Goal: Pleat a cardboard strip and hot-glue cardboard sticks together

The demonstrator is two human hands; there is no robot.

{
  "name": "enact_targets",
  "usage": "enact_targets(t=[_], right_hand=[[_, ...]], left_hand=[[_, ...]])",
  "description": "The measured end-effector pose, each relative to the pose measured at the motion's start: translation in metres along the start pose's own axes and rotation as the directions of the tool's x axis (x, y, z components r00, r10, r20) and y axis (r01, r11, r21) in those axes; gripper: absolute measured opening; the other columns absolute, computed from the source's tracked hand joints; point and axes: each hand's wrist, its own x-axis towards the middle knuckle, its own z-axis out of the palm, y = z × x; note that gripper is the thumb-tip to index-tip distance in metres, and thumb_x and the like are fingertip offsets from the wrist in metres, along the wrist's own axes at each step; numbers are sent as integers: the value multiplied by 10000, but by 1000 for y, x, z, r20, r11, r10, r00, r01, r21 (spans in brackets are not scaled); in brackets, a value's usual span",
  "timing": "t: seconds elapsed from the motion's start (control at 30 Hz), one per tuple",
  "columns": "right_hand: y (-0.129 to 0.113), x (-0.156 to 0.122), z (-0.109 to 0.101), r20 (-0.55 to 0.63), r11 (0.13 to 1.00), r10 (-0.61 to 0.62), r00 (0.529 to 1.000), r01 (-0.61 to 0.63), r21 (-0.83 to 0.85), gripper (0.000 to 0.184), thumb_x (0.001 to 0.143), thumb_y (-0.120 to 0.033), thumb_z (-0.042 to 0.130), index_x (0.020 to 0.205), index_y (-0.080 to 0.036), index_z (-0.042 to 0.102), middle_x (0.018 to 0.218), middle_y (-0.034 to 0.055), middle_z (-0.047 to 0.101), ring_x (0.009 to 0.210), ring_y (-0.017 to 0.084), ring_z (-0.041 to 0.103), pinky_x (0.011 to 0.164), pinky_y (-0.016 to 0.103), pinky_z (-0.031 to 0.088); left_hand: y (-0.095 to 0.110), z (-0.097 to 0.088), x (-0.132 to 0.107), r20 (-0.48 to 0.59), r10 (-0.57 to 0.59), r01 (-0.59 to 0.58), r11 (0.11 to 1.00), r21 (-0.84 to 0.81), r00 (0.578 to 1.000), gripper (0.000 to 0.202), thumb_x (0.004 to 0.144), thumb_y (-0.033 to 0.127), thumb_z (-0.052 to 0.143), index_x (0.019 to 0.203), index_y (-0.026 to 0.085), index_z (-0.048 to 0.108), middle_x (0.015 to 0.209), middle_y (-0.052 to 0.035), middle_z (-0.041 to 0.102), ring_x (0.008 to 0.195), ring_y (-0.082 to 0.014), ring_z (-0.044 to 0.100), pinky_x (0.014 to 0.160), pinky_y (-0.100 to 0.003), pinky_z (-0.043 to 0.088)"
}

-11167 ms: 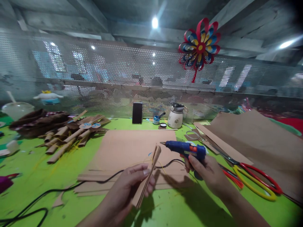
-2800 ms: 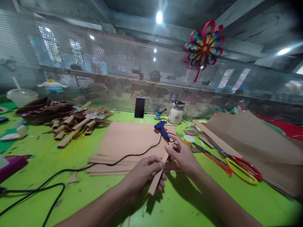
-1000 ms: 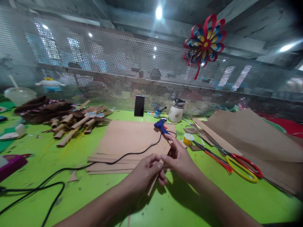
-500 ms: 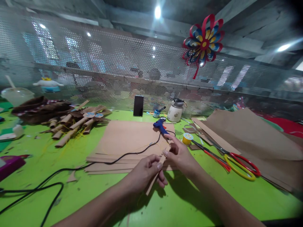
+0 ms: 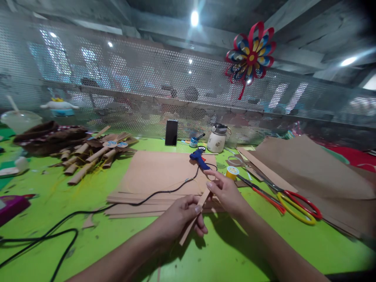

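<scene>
My left hand point(image 5: 183, 215) grips the lower part of a folded brown paper strip point(image 5: 190, 227), thumb and fingers closed round it. My right hand point(image 5: 225, 192) pinches the strip's upper end, fingers pressed together. The strip slants up to the right above the green table point(image 5: 88, 250). A blue glue gun point(image 5: 199, 158) lies on the stack of brown card sheets point(image 5: 158, 176) just beyond my hands, its black cord point(image 5: 88, 213) trailing left.
Red and yellow scissors point(image 5: 293, 201) and a yellow tape roll point(image 5: 233, 171) lie to the right, beside large brown paper sheets point(image 5: 308, 172). Rolled paper sticks point(image 5: 88, 156) are piled at the left. A phone point(image 5: 171, 132) and a white jar point(image 5: 216, 141) stand by the mesh wall.
The glue gun left my right hand and now lies on the card stack. Both hands now hold the folded strip, and my right fingers have slid up along its upper end.
</scene>
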Motion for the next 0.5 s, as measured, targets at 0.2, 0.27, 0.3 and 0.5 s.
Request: enact_targets(t=[0.2, 0.27, 0.3, 0.5], right_hand=[[4, 3, -2, -5, 1000, 5, 1000, -5, -20, 503, 785, -357, 533, 1222, -109, 501, 510, -68, 511, 488, 145, 567, 553, 282, 465], [7, 5, -3, 2, 1000, -5, 1000, 5, -6, 490, 800, -375, 528, 1210, -108, 504, 512, -59, 521, 497, 153, 568, 568, 296, 477], [7, 5, -3, 0, 1000, -15, 1000, 15, 5, 480, 810, -393, 526, 1196, -108, 512, 530, -49, 530, 510, 155, 568, 575, 303, 481], [3, 2, -2, -47, 998, -54, 997, 55, 31, 498, 842, -487, 535, 1189, -130, 521, 677, -15, 519, 639, 151, 556, 633, 296, 476]], left_hand=[[0, -1, 1, 16, -45, 46, 999, -19, 999, 178, 877, 282, 510, 972, 131, 503, 668, -45, 639, 576, -137, 629, 585, -244, 450], [0, -2, 1, 5, -54, 54, 998, -31, 999, 161, 869, 271, 518, 949, 132, 505, 664, -44, 639, 574, -137, 633, 576, -236, 444], [0, -2, 1, -1, -52, 52, 998, -36, 999, 151, 863, 268, 525, 928, 134, 503, 661, -44, 638, 571, -138, 634, 571, -233, 441], [3, -1, 2, -23, -54, 52, 996, -68, 998, 136, 851, 271, 541, 880, 145, 496, 654, -39, 632, 576, -147, 638, 564, -238, 452]])
